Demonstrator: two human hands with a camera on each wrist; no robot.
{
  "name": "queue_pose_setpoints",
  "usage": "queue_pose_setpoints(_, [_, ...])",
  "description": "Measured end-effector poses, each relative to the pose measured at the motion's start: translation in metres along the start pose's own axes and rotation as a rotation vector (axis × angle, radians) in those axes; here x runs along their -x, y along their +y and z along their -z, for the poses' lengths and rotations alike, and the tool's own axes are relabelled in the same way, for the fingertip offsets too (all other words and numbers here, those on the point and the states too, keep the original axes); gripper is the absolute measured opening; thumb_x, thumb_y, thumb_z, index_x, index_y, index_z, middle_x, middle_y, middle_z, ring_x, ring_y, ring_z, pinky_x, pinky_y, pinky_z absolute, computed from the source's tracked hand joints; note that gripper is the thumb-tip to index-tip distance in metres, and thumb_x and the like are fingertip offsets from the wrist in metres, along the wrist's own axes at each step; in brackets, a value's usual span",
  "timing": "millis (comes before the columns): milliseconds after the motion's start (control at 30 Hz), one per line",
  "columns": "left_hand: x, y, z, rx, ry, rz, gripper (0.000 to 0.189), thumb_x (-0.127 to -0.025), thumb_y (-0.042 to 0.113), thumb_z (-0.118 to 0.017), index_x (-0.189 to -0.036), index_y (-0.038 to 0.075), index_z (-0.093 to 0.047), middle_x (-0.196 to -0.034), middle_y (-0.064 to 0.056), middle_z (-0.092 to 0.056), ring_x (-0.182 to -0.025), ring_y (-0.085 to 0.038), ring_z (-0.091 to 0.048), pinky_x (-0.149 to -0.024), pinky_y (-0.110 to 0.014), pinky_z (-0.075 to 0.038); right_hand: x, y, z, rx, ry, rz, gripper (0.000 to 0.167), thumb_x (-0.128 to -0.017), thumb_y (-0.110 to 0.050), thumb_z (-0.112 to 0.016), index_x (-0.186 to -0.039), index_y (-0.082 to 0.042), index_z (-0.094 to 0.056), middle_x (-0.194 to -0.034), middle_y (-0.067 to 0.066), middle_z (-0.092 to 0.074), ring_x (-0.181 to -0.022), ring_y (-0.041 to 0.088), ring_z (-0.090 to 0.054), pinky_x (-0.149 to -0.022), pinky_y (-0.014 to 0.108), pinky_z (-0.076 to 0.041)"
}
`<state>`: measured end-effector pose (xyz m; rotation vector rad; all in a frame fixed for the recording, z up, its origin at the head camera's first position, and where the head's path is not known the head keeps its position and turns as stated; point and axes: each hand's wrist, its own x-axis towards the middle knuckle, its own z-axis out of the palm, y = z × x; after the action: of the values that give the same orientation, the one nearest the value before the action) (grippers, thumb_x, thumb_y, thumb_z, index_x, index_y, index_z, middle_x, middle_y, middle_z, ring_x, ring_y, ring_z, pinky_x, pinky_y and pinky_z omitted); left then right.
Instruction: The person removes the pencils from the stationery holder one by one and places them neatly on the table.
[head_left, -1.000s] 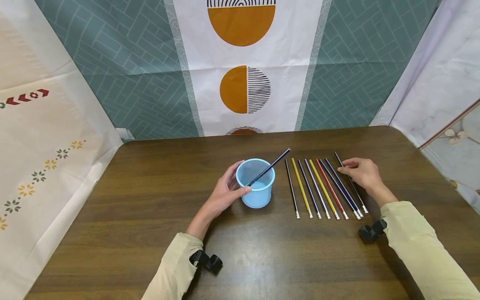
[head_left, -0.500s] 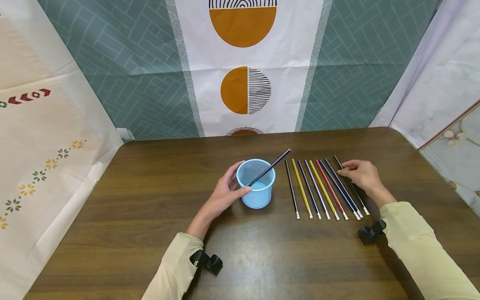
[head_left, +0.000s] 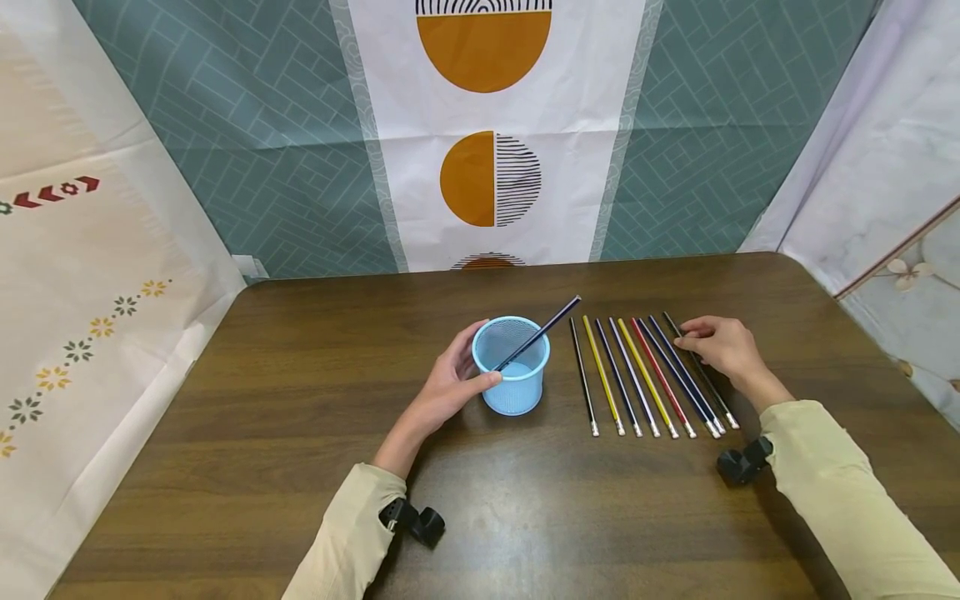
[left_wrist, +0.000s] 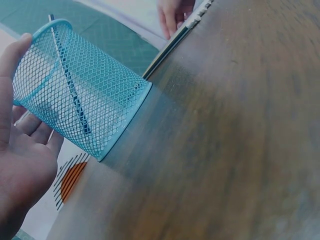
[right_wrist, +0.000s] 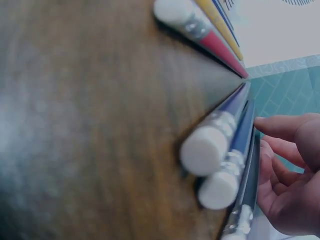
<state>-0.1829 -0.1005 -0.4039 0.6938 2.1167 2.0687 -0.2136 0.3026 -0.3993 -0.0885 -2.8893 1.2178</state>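
Note:
My left hand (head_left: 450, 387) grips a light blue mesh pencil cup (head_left: 516, 398), its thumb at the near rim. The cup stands upright on the table in the head view. A dark pencil (head_left: 551, 323) leans inside it, its upper end sticking out to the right. At the right end of a row of pencils, my right hand (head_left: 723, 343) pinches a black pencil (head_left: 716, 396) between thumb and fingers. That pencil lies slanted, eraser end toward me, close beside a dark blue pencil (head_left: 687, 375). The right wrist view shows the thumb (right_wrist: 285, 126) against the black pencil (right_wrist: 248, 192).
Left of the dark blue pencils lie a red pencil (head_left: 662, 375), a yellow pencil (head_left: 602, 375) and several others, ending with another black pencil (head_left: 583, 375) near the cup. All rest on a brown wooden table (head_left: 300, 417). Patterned cloths (head_left: 300, 167) hang behind and at both sides.
The far end of the black pencil under my right hand has shifted slightly left and toward me, nearer the dark blue pencil. My left hand and the cup have stayed put.

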Motion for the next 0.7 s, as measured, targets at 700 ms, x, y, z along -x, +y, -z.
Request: queue_pose_setpoints(700, [0.002,0.003,0.000,0.009,0.000,0.011,0.072,-0.087,0.001,-0.068,-0.148,0.004,-0.031,-0.145,-0.016,-0.043,-0.133,-0.027,-0.040,-0.111,-0.039,-0.028,0.007,-0.054,-0.010,-0.053,-0.006,0.137,0.037,-0.095,-0.018,-0.062,-0.121,0.008,-0.059,-0.115,0.028,-0.061,-0.106,0.039,-0.055,-0.088,0.049,-0.043])
